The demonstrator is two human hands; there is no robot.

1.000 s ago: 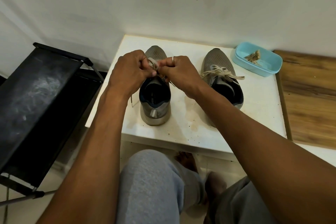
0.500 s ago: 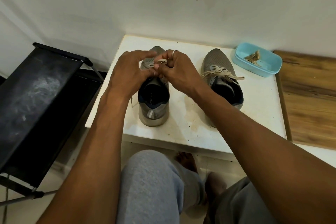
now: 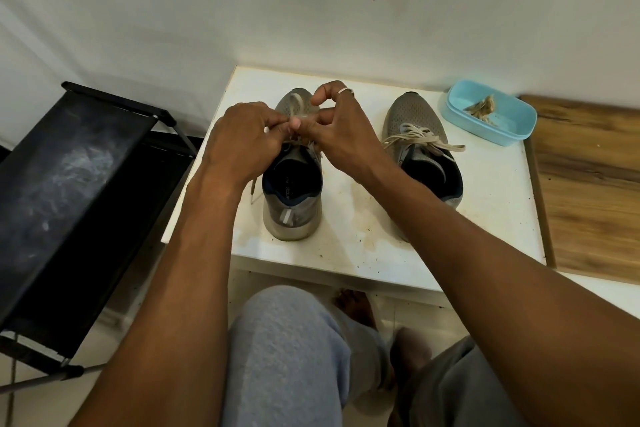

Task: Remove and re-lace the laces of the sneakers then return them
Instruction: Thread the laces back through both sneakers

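Fingers [image 3: 277, 123] of the left hand [image 3: 247, 139]: curled, tips closed together, pinching a flat beige woven shoelace [image 3: 295, 104] just above the tongue. Fingers [image 3: 330, 95] of the right hand [image 3: 343, 139]: thumb and lower fingers closed on the same lace, touching the left fingertips; the index finger arches up above them, and a silver ring [image 3: 345, 91] shows on one finger. Whether the lace loops round that index finger cannot be told. Lace, handling (judged): light, limp and slightly slippery; it holds no shape, so it is best pinched close to the knot or at the stiff tip, one of which hangs loose [image 3: 252, 189] at the shoe's left side. Beneath the hands: a grey mesh running sneaker [image 3: 292, 218], heel toward the person, standing upright on the white worktop [image 3: 363, 246]. It is judged soft in the upper, firm in the sole, light to lift, and best taken by the heel collar. Beside it, apart: a second grey mesh sneaker [image 3: 415, 114], laced, with its bow spread across the tongue. Further right, near the wall: a pale blue plastic tub [image 3: 519, 125] holding a scrap of tan fibre. Periphery: a black metal-framed rack [image 3: 69, 184] to the left and a brown wood-grain board [image 3: 588, 184] to the right.
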